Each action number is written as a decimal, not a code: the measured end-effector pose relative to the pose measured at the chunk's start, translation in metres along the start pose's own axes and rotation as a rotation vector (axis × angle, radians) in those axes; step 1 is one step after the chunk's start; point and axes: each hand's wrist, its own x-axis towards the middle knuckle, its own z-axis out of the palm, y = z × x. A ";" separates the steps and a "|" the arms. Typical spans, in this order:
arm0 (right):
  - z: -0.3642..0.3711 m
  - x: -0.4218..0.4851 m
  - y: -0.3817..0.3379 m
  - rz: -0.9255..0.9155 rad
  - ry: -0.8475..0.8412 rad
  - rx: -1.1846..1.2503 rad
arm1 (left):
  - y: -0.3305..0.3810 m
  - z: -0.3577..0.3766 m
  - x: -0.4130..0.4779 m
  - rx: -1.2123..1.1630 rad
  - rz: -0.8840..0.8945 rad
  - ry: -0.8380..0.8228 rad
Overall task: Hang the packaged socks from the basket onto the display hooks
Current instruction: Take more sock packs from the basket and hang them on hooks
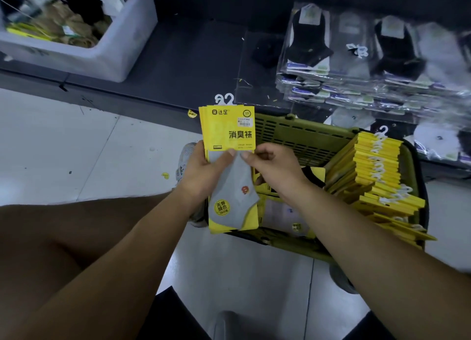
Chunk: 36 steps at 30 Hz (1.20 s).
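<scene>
Pale tiled floor meets a dark low shelf. One olive basket stands on the floor. A long row of yellow packs, too many to count, is stacked along its right side. At its left rim, the left hand grips a thin sheaf of sock packs, thumb on front. The right hand pinches the front pack. Each is yellow card with a grey ankle sock; two white hangers show on top.

White bin top left blurred and cropped, I can't tell its contents. Price sticker print too small to read. Left hand fingers hidden behind the yellow packs. Right forearm covers part of the basket. Clear sock packs cropped right.
</scene>
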 end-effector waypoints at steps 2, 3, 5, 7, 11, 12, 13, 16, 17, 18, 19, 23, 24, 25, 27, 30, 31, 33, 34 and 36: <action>-0.007 0.009 0.009 0.004 0.066 -0.070 | -0.002 -0.008 0.003 0.014 -0.016 0.020; -0.013 0.015 0.015 0.002 0.095 -0.141 | -0.003 -0.012 0.004 0.002 -0.029 0.030; -0.030 0.029 0.036 0.004 0.109 -0.349 | -0.003 -0.020 0.006 -0.036 -0.051 0.043; -0.046 0.042 0.059 0.042 0.086 -0.597 | -0.006 -0.026 0.009 -0.059 -0.064 0.058; -0.059 0.061 0.085 0.136 0.036 -0.870 | -0.011 -0.029 0.014 -0.092 -0.072 0.056; -0.059 0.066 0.088 0.128 0.011 -0.925 | -0.012 -0.029 0.015 -0.086 -0.071 0.052; -0.058 0.071 0.090 0.119 -0.013 -0.976 | -0.012 -0.028 0.017 -0.077 -0.069 0.048; -0.056 0.078 0.093 0.101 -0.045 -1.081 | -0.014 -0.029 0.019 -0.053 -0.062 0.040; -0.055 0.079 0.095 0.090 -0.040 -1.103 | -0.014 -0.029 0.020 -0.052 -0.061 0.039; -0.056 0.080 0.096 0.073 -0.030 -1.124 | -0.015 -0.029 0.021 -0.052 -0.060 0.037; -0.057 0.080 0.097 0.053 -0.018 -1.142 | -0.015 -0.029 0.021 -0.052 -0.059 0.035; -0.059 0.078 0.102 0.008 0.011 -1.158 | -0.017 -0.030 0.022 -0.046 -0.055 0.033; -0.059 0.078 0.102 0.015 0.006 -1.150 | -0.016 -0.030 0.023 -0.046 -0.055 0.033; -0.059 0.079 0.101 0.030 -0.009 -1.138 | -0.016 -0.029 0.023 -0.046 -0.056 0.034; -0.062 0.081 0.095 0.086 -0.069 -1.085 | -0.016 -0.029 0.023 -0.047 -0.058 0.034; -0.070 0.079 0.078 0.157 -0.158 -0.974 | -0.016 -0.029 0.022 -0.057 -0.057 0.034; -0.074 0.077 0.070 0.169 -0.164 -0.925 | -0.017 -0.029 0.022 -0.061 -0.058 0.035; -0.082 0.072 0.052 0.187 -0.141 -0.789 | -0.016 -0.028 0.020 -0.069 -0.061 0.033; -0.086 0.069 0.041 0.187 -0.117 -0.718 | -0.015 -0.027 0.019 -0.076 -0.063 0.031; -0.092 0.064 0.016 0.173 -0.037 -0.598 | -0.014 -0.026 0.018 -0.086 -0.063 0.033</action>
